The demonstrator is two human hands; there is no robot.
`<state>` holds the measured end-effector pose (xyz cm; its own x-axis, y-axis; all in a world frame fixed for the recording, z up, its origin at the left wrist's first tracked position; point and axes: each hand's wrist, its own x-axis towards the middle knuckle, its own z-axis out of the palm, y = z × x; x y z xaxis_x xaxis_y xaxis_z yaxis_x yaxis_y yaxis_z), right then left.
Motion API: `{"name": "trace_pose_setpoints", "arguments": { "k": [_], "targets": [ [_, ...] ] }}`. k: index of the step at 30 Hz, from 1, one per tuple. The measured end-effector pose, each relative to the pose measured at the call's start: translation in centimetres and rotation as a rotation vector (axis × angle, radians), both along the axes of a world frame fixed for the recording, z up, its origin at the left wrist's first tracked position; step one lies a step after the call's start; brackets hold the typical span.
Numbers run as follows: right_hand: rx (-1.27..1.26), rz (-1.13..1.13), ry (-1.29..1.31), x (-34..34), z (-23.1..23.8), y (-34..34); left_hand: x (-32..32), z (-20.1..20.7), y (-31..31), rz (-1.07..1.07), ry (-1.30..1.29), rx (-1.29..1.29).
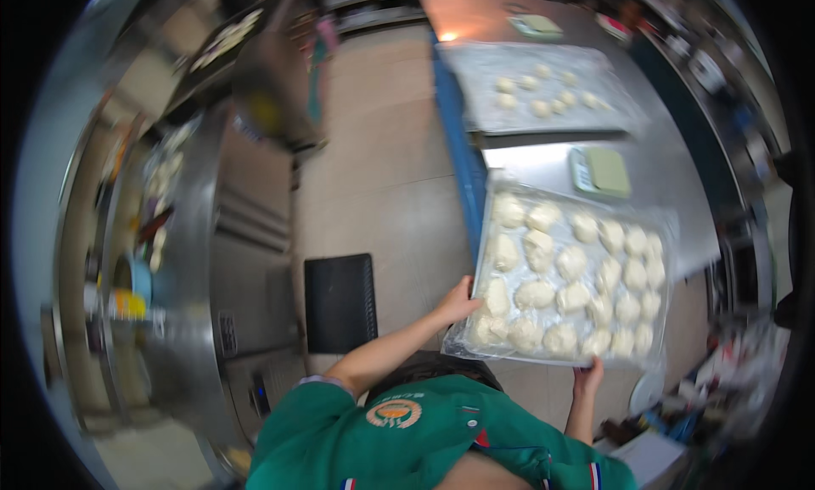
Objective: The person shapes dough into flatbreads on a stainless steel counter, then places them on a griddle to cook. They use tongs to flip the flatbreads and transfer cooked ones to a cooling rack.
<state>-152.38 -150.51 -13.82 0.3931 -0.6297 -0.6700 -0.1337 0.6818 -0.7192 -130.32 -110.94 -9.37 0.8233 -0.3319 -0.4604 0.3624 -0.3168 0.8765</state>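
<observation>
A tray (518,275) lined with clear plastic carries several rows of pale dough balls (573,297). It is tilted slightly in view, its far end over or on the steel table. My left hand (458,302) grips its left edge near the close corner. My right hand (587,375) holds the near edge, with most of its fingers hidden beneath the tray. Loose plastic hangs past the near left corner. Just beyond the tray, a pale green kitchen scale (607,172) sits on the table.
The steel table (679,180) bears a second plastic-covered tray (475,76) with fewer dough balls, and another green scale (536,26) farther back. On the left stands a steel counter (255,184). A black mat (340,303) lies on the tiled floor (382,151) between them.
</observation>
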Motion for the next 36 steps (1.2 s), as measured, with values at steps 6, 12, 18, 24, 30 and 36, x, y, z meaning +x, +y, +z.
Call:
{"name": "trace_pose_setpoints", "arguments": {
  "k": [6, 12, 18, 24, 30, 36],
  "targets": [
    [0.047, -0.030, -0.078, -2.7, -1.6, -4.1, -0.1, -1.9, 4.1, 0.204, 0.032, -0.232],
    [0.104, 0.085, -0.001, -2.3, -1.8, 7.9, -5.1, 2.9, 21.0, 0.430, 0.172, -0.548],
    [0.257, 0.529, 0.007, 6.7, 0.0, 26.3, -11.2, 8.0, 44.5, 0.675, -0.010, -0.420],
    [0.303, 0.940, -0.069, 23.2, 5.9, 50.2, -21.1, 10.9, 58.0, 1.150, -0.013, -0.329],
    [0.339, 1.213, -0.123, 37.9, 9.2, 72.9, -23.2, 8.1, 63.9, 1.576, -0.204, -0.396],
    [0.322, 1.617, -0.219, 50.1, 7.6, 93.8, -19.2, 3.9, 72.7, 1.706, -0.181, -0.434]
  ]
}}
